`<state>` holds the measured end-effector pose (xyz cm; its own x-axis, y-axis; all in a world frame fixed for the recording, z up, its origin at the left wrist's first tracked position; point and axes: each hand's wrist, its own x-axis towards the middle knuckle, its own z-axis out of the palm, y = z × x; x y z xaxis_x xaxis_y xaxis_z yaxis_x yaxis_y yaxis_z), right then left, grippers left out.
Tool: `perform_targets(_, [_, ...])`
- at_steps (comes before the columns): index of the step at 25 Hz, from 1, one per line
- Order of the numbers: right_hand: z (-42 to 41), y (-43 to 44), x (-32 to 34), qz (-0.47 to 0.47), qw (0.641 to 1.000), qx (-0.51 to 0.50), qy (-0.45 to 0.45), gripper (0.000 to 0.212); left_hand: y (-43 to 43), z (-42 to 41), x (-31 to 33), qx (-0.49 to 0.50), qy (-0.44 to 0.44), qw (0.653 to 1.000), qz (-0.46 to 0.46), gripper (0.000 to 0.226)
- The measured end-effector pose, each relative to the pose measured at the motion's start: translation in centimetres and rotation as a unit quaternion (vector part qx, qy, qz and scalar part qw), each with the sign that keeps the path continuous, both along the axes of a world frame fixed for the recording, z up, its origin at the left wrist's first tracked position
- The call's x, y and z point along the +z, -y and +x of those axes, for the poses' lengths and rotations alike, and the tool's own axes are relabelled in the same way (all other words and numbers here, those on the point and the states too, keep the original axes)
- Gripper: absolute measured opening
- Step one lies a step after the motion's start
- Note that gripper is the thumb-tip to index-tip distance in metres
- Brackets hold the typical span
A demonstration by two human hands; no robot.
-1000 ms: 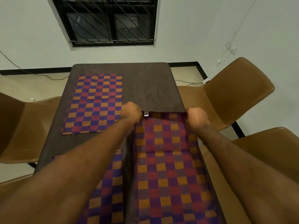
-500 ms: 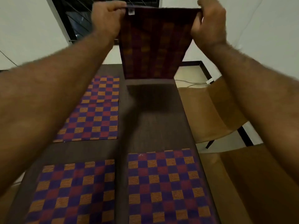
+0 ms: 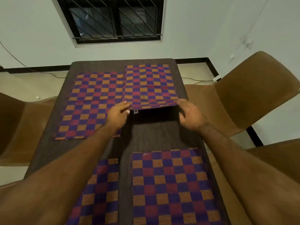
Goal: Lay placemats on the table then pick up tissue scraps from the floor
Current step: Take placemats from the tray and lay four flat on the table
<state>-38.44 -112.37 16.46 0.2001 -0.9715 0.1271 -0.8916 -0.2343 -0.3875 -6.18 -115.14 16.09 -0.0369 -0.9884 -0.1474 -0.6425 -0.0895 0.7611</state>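
White walls (image 3: 32, 30), dark barred window (image 3: 113, 18) far centre. Beige floor (image 3: 32, 85) w/ cable (image 3: 194, 79), black skirting (image 3: 191, 60). Brown chair L (image 3: 24, 127), chair R (image 3: 251, 95) flank dark table (image 3: 159, 135).

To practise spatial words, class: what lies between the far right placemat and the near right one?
Head view: only bare dark table, partly shadowed, between the far right placemat and near right placemat.

4 placemats (image 3: 149, 85), 1 table (image 3: 162, 135), 2 hands (image 3: 117, 114), at least 3 chairs (image 3: 253, 95)

Purple, red and orange checkered placemats (image 3: 95, 104) on a dark brown table (image 3: 151, 137), brown chairs (image 3: 253, 95), white wall (image 3: 32, 30).
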Motion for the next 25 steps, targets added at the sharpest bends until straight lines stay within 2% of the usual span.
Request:
perform_targets(2, [0.2,-1.4,-2.7,0.063,0.998,0.014,-0.028,0.059,-1.9,0.3,-3.5,-0.019,0.030,0.998,0.060,0.045])
perform_targets(4, [0.3,-2.4,-4.1,0.084,0.996,0.010,-0.033,0.059,-2.7,0.2,-5.1,-0.030,0.047,0.996,0.076,0.050])
perform_targets(11, [-0.4,-4.4,-4.6,0.072,0.997,-0.024,-0.030,0.057,-3.4,-0.7,-5.6,-0.082,0.091,0.991,0.061,0.057])
perform_targets(20, [-0.3,-7.0,-5.5,0.069,0.995,-0.056,-0.049,0.059,-3.7,-1.3,-5.4,-0.121,0.108,0.984,0.076,0.064])
perform_targets(25, [-1.0,-7.1,-5.7,0.100,0.991,-0.073,-0.051,0.061,-4.4,-1.3,-5.8,-0.145,0.140,0.978,0.055,0.066])
